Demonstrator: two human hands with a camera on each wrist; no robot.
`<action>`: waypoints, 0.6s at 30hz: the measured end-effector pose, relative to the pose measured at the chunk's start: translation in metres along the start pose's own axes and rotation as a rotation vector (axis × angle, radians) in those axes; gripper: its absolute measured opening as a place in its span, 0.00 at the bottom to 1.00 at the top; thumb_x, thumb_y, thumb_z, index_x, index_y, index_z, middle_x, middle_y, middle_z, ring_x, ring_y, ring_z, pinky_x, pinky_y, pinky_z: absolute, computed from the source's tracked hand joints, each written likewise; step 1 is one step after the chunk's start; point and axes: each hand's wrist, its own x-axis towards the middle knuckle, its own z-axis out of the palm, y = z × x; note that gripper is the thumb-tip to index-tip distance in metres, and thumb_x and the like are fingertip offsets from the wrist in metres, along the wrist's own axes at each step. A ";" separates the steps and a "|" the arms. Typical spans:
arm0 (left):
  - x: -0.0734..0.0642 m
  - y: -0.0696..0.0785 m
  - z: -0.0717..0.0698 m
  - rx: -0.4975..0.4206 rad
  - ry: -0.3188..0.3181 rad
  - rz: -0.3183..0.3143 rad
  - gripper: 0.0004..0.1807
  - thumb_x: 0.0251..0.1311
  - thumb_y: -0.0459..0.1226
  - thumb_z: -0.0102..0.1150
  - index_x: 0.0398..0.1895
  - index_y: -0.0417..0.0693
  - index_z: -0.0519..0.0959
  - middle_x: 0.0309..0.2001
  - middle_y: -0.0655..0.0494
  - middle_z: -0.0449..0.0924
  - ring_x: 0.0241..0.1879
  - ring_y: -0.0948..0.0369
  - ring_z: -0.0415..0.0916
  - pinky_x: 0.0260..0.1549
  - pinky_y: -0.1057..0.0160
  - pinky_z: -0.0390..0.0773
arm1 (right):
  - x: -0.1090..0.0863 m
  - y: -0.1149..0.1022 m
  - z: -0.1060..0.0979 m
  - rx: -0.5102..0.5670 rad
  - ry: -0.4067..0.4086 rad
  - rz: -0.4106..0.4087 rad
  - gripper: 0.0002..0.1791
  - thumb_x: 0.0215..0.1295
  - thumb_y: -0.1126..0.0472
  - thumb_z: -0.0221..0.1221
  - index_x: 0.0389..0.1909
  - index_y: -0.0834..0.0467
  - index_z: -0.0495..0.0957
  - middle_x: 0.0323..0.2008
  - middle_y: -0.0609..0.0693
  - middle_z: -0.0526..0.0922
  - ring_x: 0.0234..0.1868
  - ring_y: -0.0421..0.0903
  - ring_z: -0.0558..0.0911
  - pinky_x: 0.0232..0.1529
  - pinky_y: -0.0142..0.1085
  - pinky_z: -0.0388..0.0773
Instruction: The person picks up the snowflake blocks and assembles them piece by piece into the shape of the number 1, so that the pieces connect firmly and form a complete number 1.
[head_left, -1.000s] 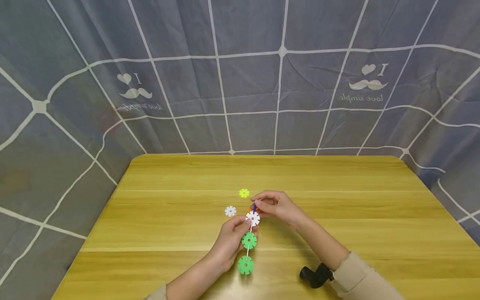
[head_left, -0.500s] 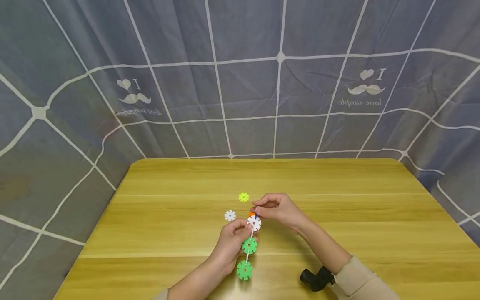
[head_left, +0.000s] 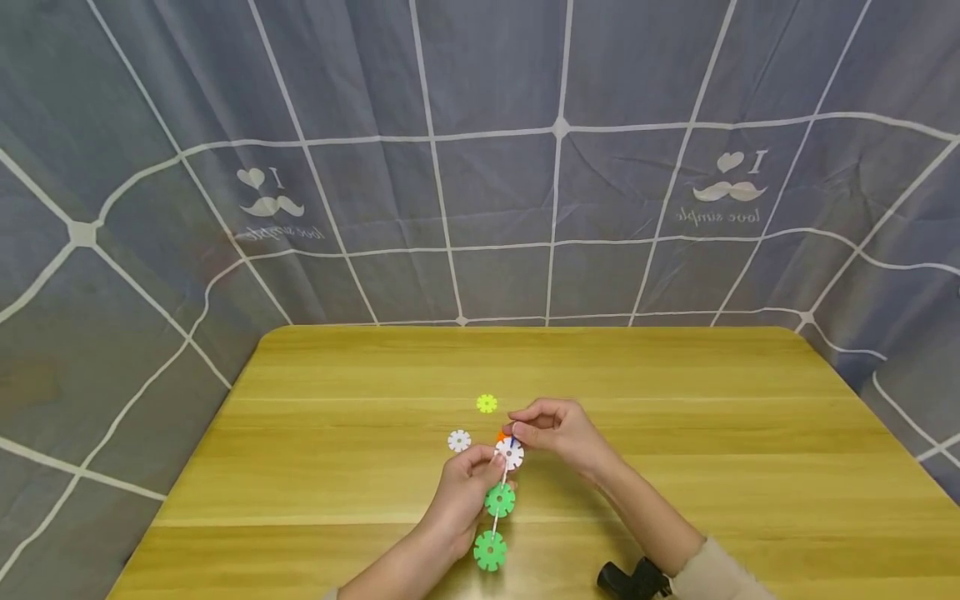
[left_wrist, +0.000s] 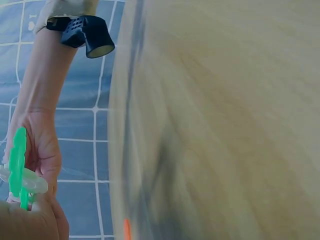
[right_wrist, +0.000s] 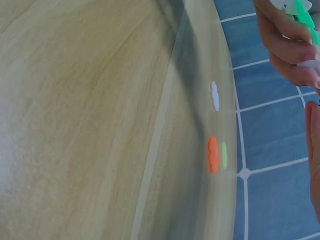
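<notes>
My left hand [head_left: 467,493] pinches a chain of slotted plastic snowflake discs near its far end, thumb on a white disc [head_left: 513,461]. Below it hang a green disc [head_left: 499,500] and another green disc [head_left: 490,552], joined by white discs seen edge-on. With thumb and fingertips, my right hand [head_left: 564,433] pinches a dark blue disc [head_left: 513,442], seen edge-on at the far rim of the white disc. How deep the blue disc sits in a slot cannot be told. In the left wrist view a green disc [left_wrist: 17,162] crosses a white disc [left_wrist: 37,184].
Beyond the hands lie a loose white disc [head_left: 459,441], a yellow disc [head_left: 487,403] and an orange disc [right_wrist: 213,155] on the wooden table [head_left: 300,467]. A black wrist camera [head_left: 636,580] sits by the right sleeve. A grey gridded curtain [head_left: 495,183] surrounds the table.
The blue disc has come down closer to the white disc's rim, with less of it showing. The whole scene has shifted slightly lower in the head view.
</notes>
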 end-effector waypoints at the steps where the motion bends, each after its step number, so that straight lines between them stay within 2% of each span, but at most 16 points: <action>1: 0.000 -0.001 -0.001 0.000 -0.007 -0.008 0.07 0.66 0.30 0.47 0.38 0.32 0.73 0.31 0.54 0.79 0.27 0.65 0.76 0.28 0.72 0.77 | -0.001 0.000 0.000 -0.003 -0.003 0.006 0.10 0.59 0.68 0.61 0.40 0.68 0.79 0.38 0.61 0.83 0.38 0.43 0.83 0.42 0.36 0.80; 5: -0.002 -0.005 -0.005 -0.004 -0.041 -0.034 0.07 0.67 0.30 0.47 0.40 0.32 0.73 0.33 0.53 0.79 0.29 0.65 0.77 0.31 0.71 0.78 | -0.002 0.003 0.001 -0.008 -0.013 0.032 0.18 0.58 0.64 0.63 0.43 0.75 0.75 0.37 0.59 0.84 0.38 0.43 0.83 0.43 0.39 0.80; 11: -0.004 -0.006 -0.009 -0.026 -0.068 -0.075 0.12 0.68 0.32 0.46 0.45 0.29 0.72 0.35 0.50 0.76 0.31 0.65 0.78 0.35 0.70 0.79 | -0.004 0.010 0.003 0.004 -0.010 0.091 0.24 0.58 0.60 0.64 0.45 0.77 0.73 0.39 0.58 0.84 0.39 0.44 0.83 0.44 0.41 0.79; 18: -0.004 -0.006 -0.013 -0.056 -0.085 -0.089 0.15 0.67 0.33 0.47 0.48 0.26 0.71 0.34 0.52 0.76 0.30 0.66 0.78 0.32 0.73 0.78 | -0.005 0.012 0.006 0.011 0.013 0.131 0.21 0.62 0.65 0.60 0.45 0.81 0.70 0.41 0.66 0.81 0.36 0.44 0.83 0.43 0.41 0.80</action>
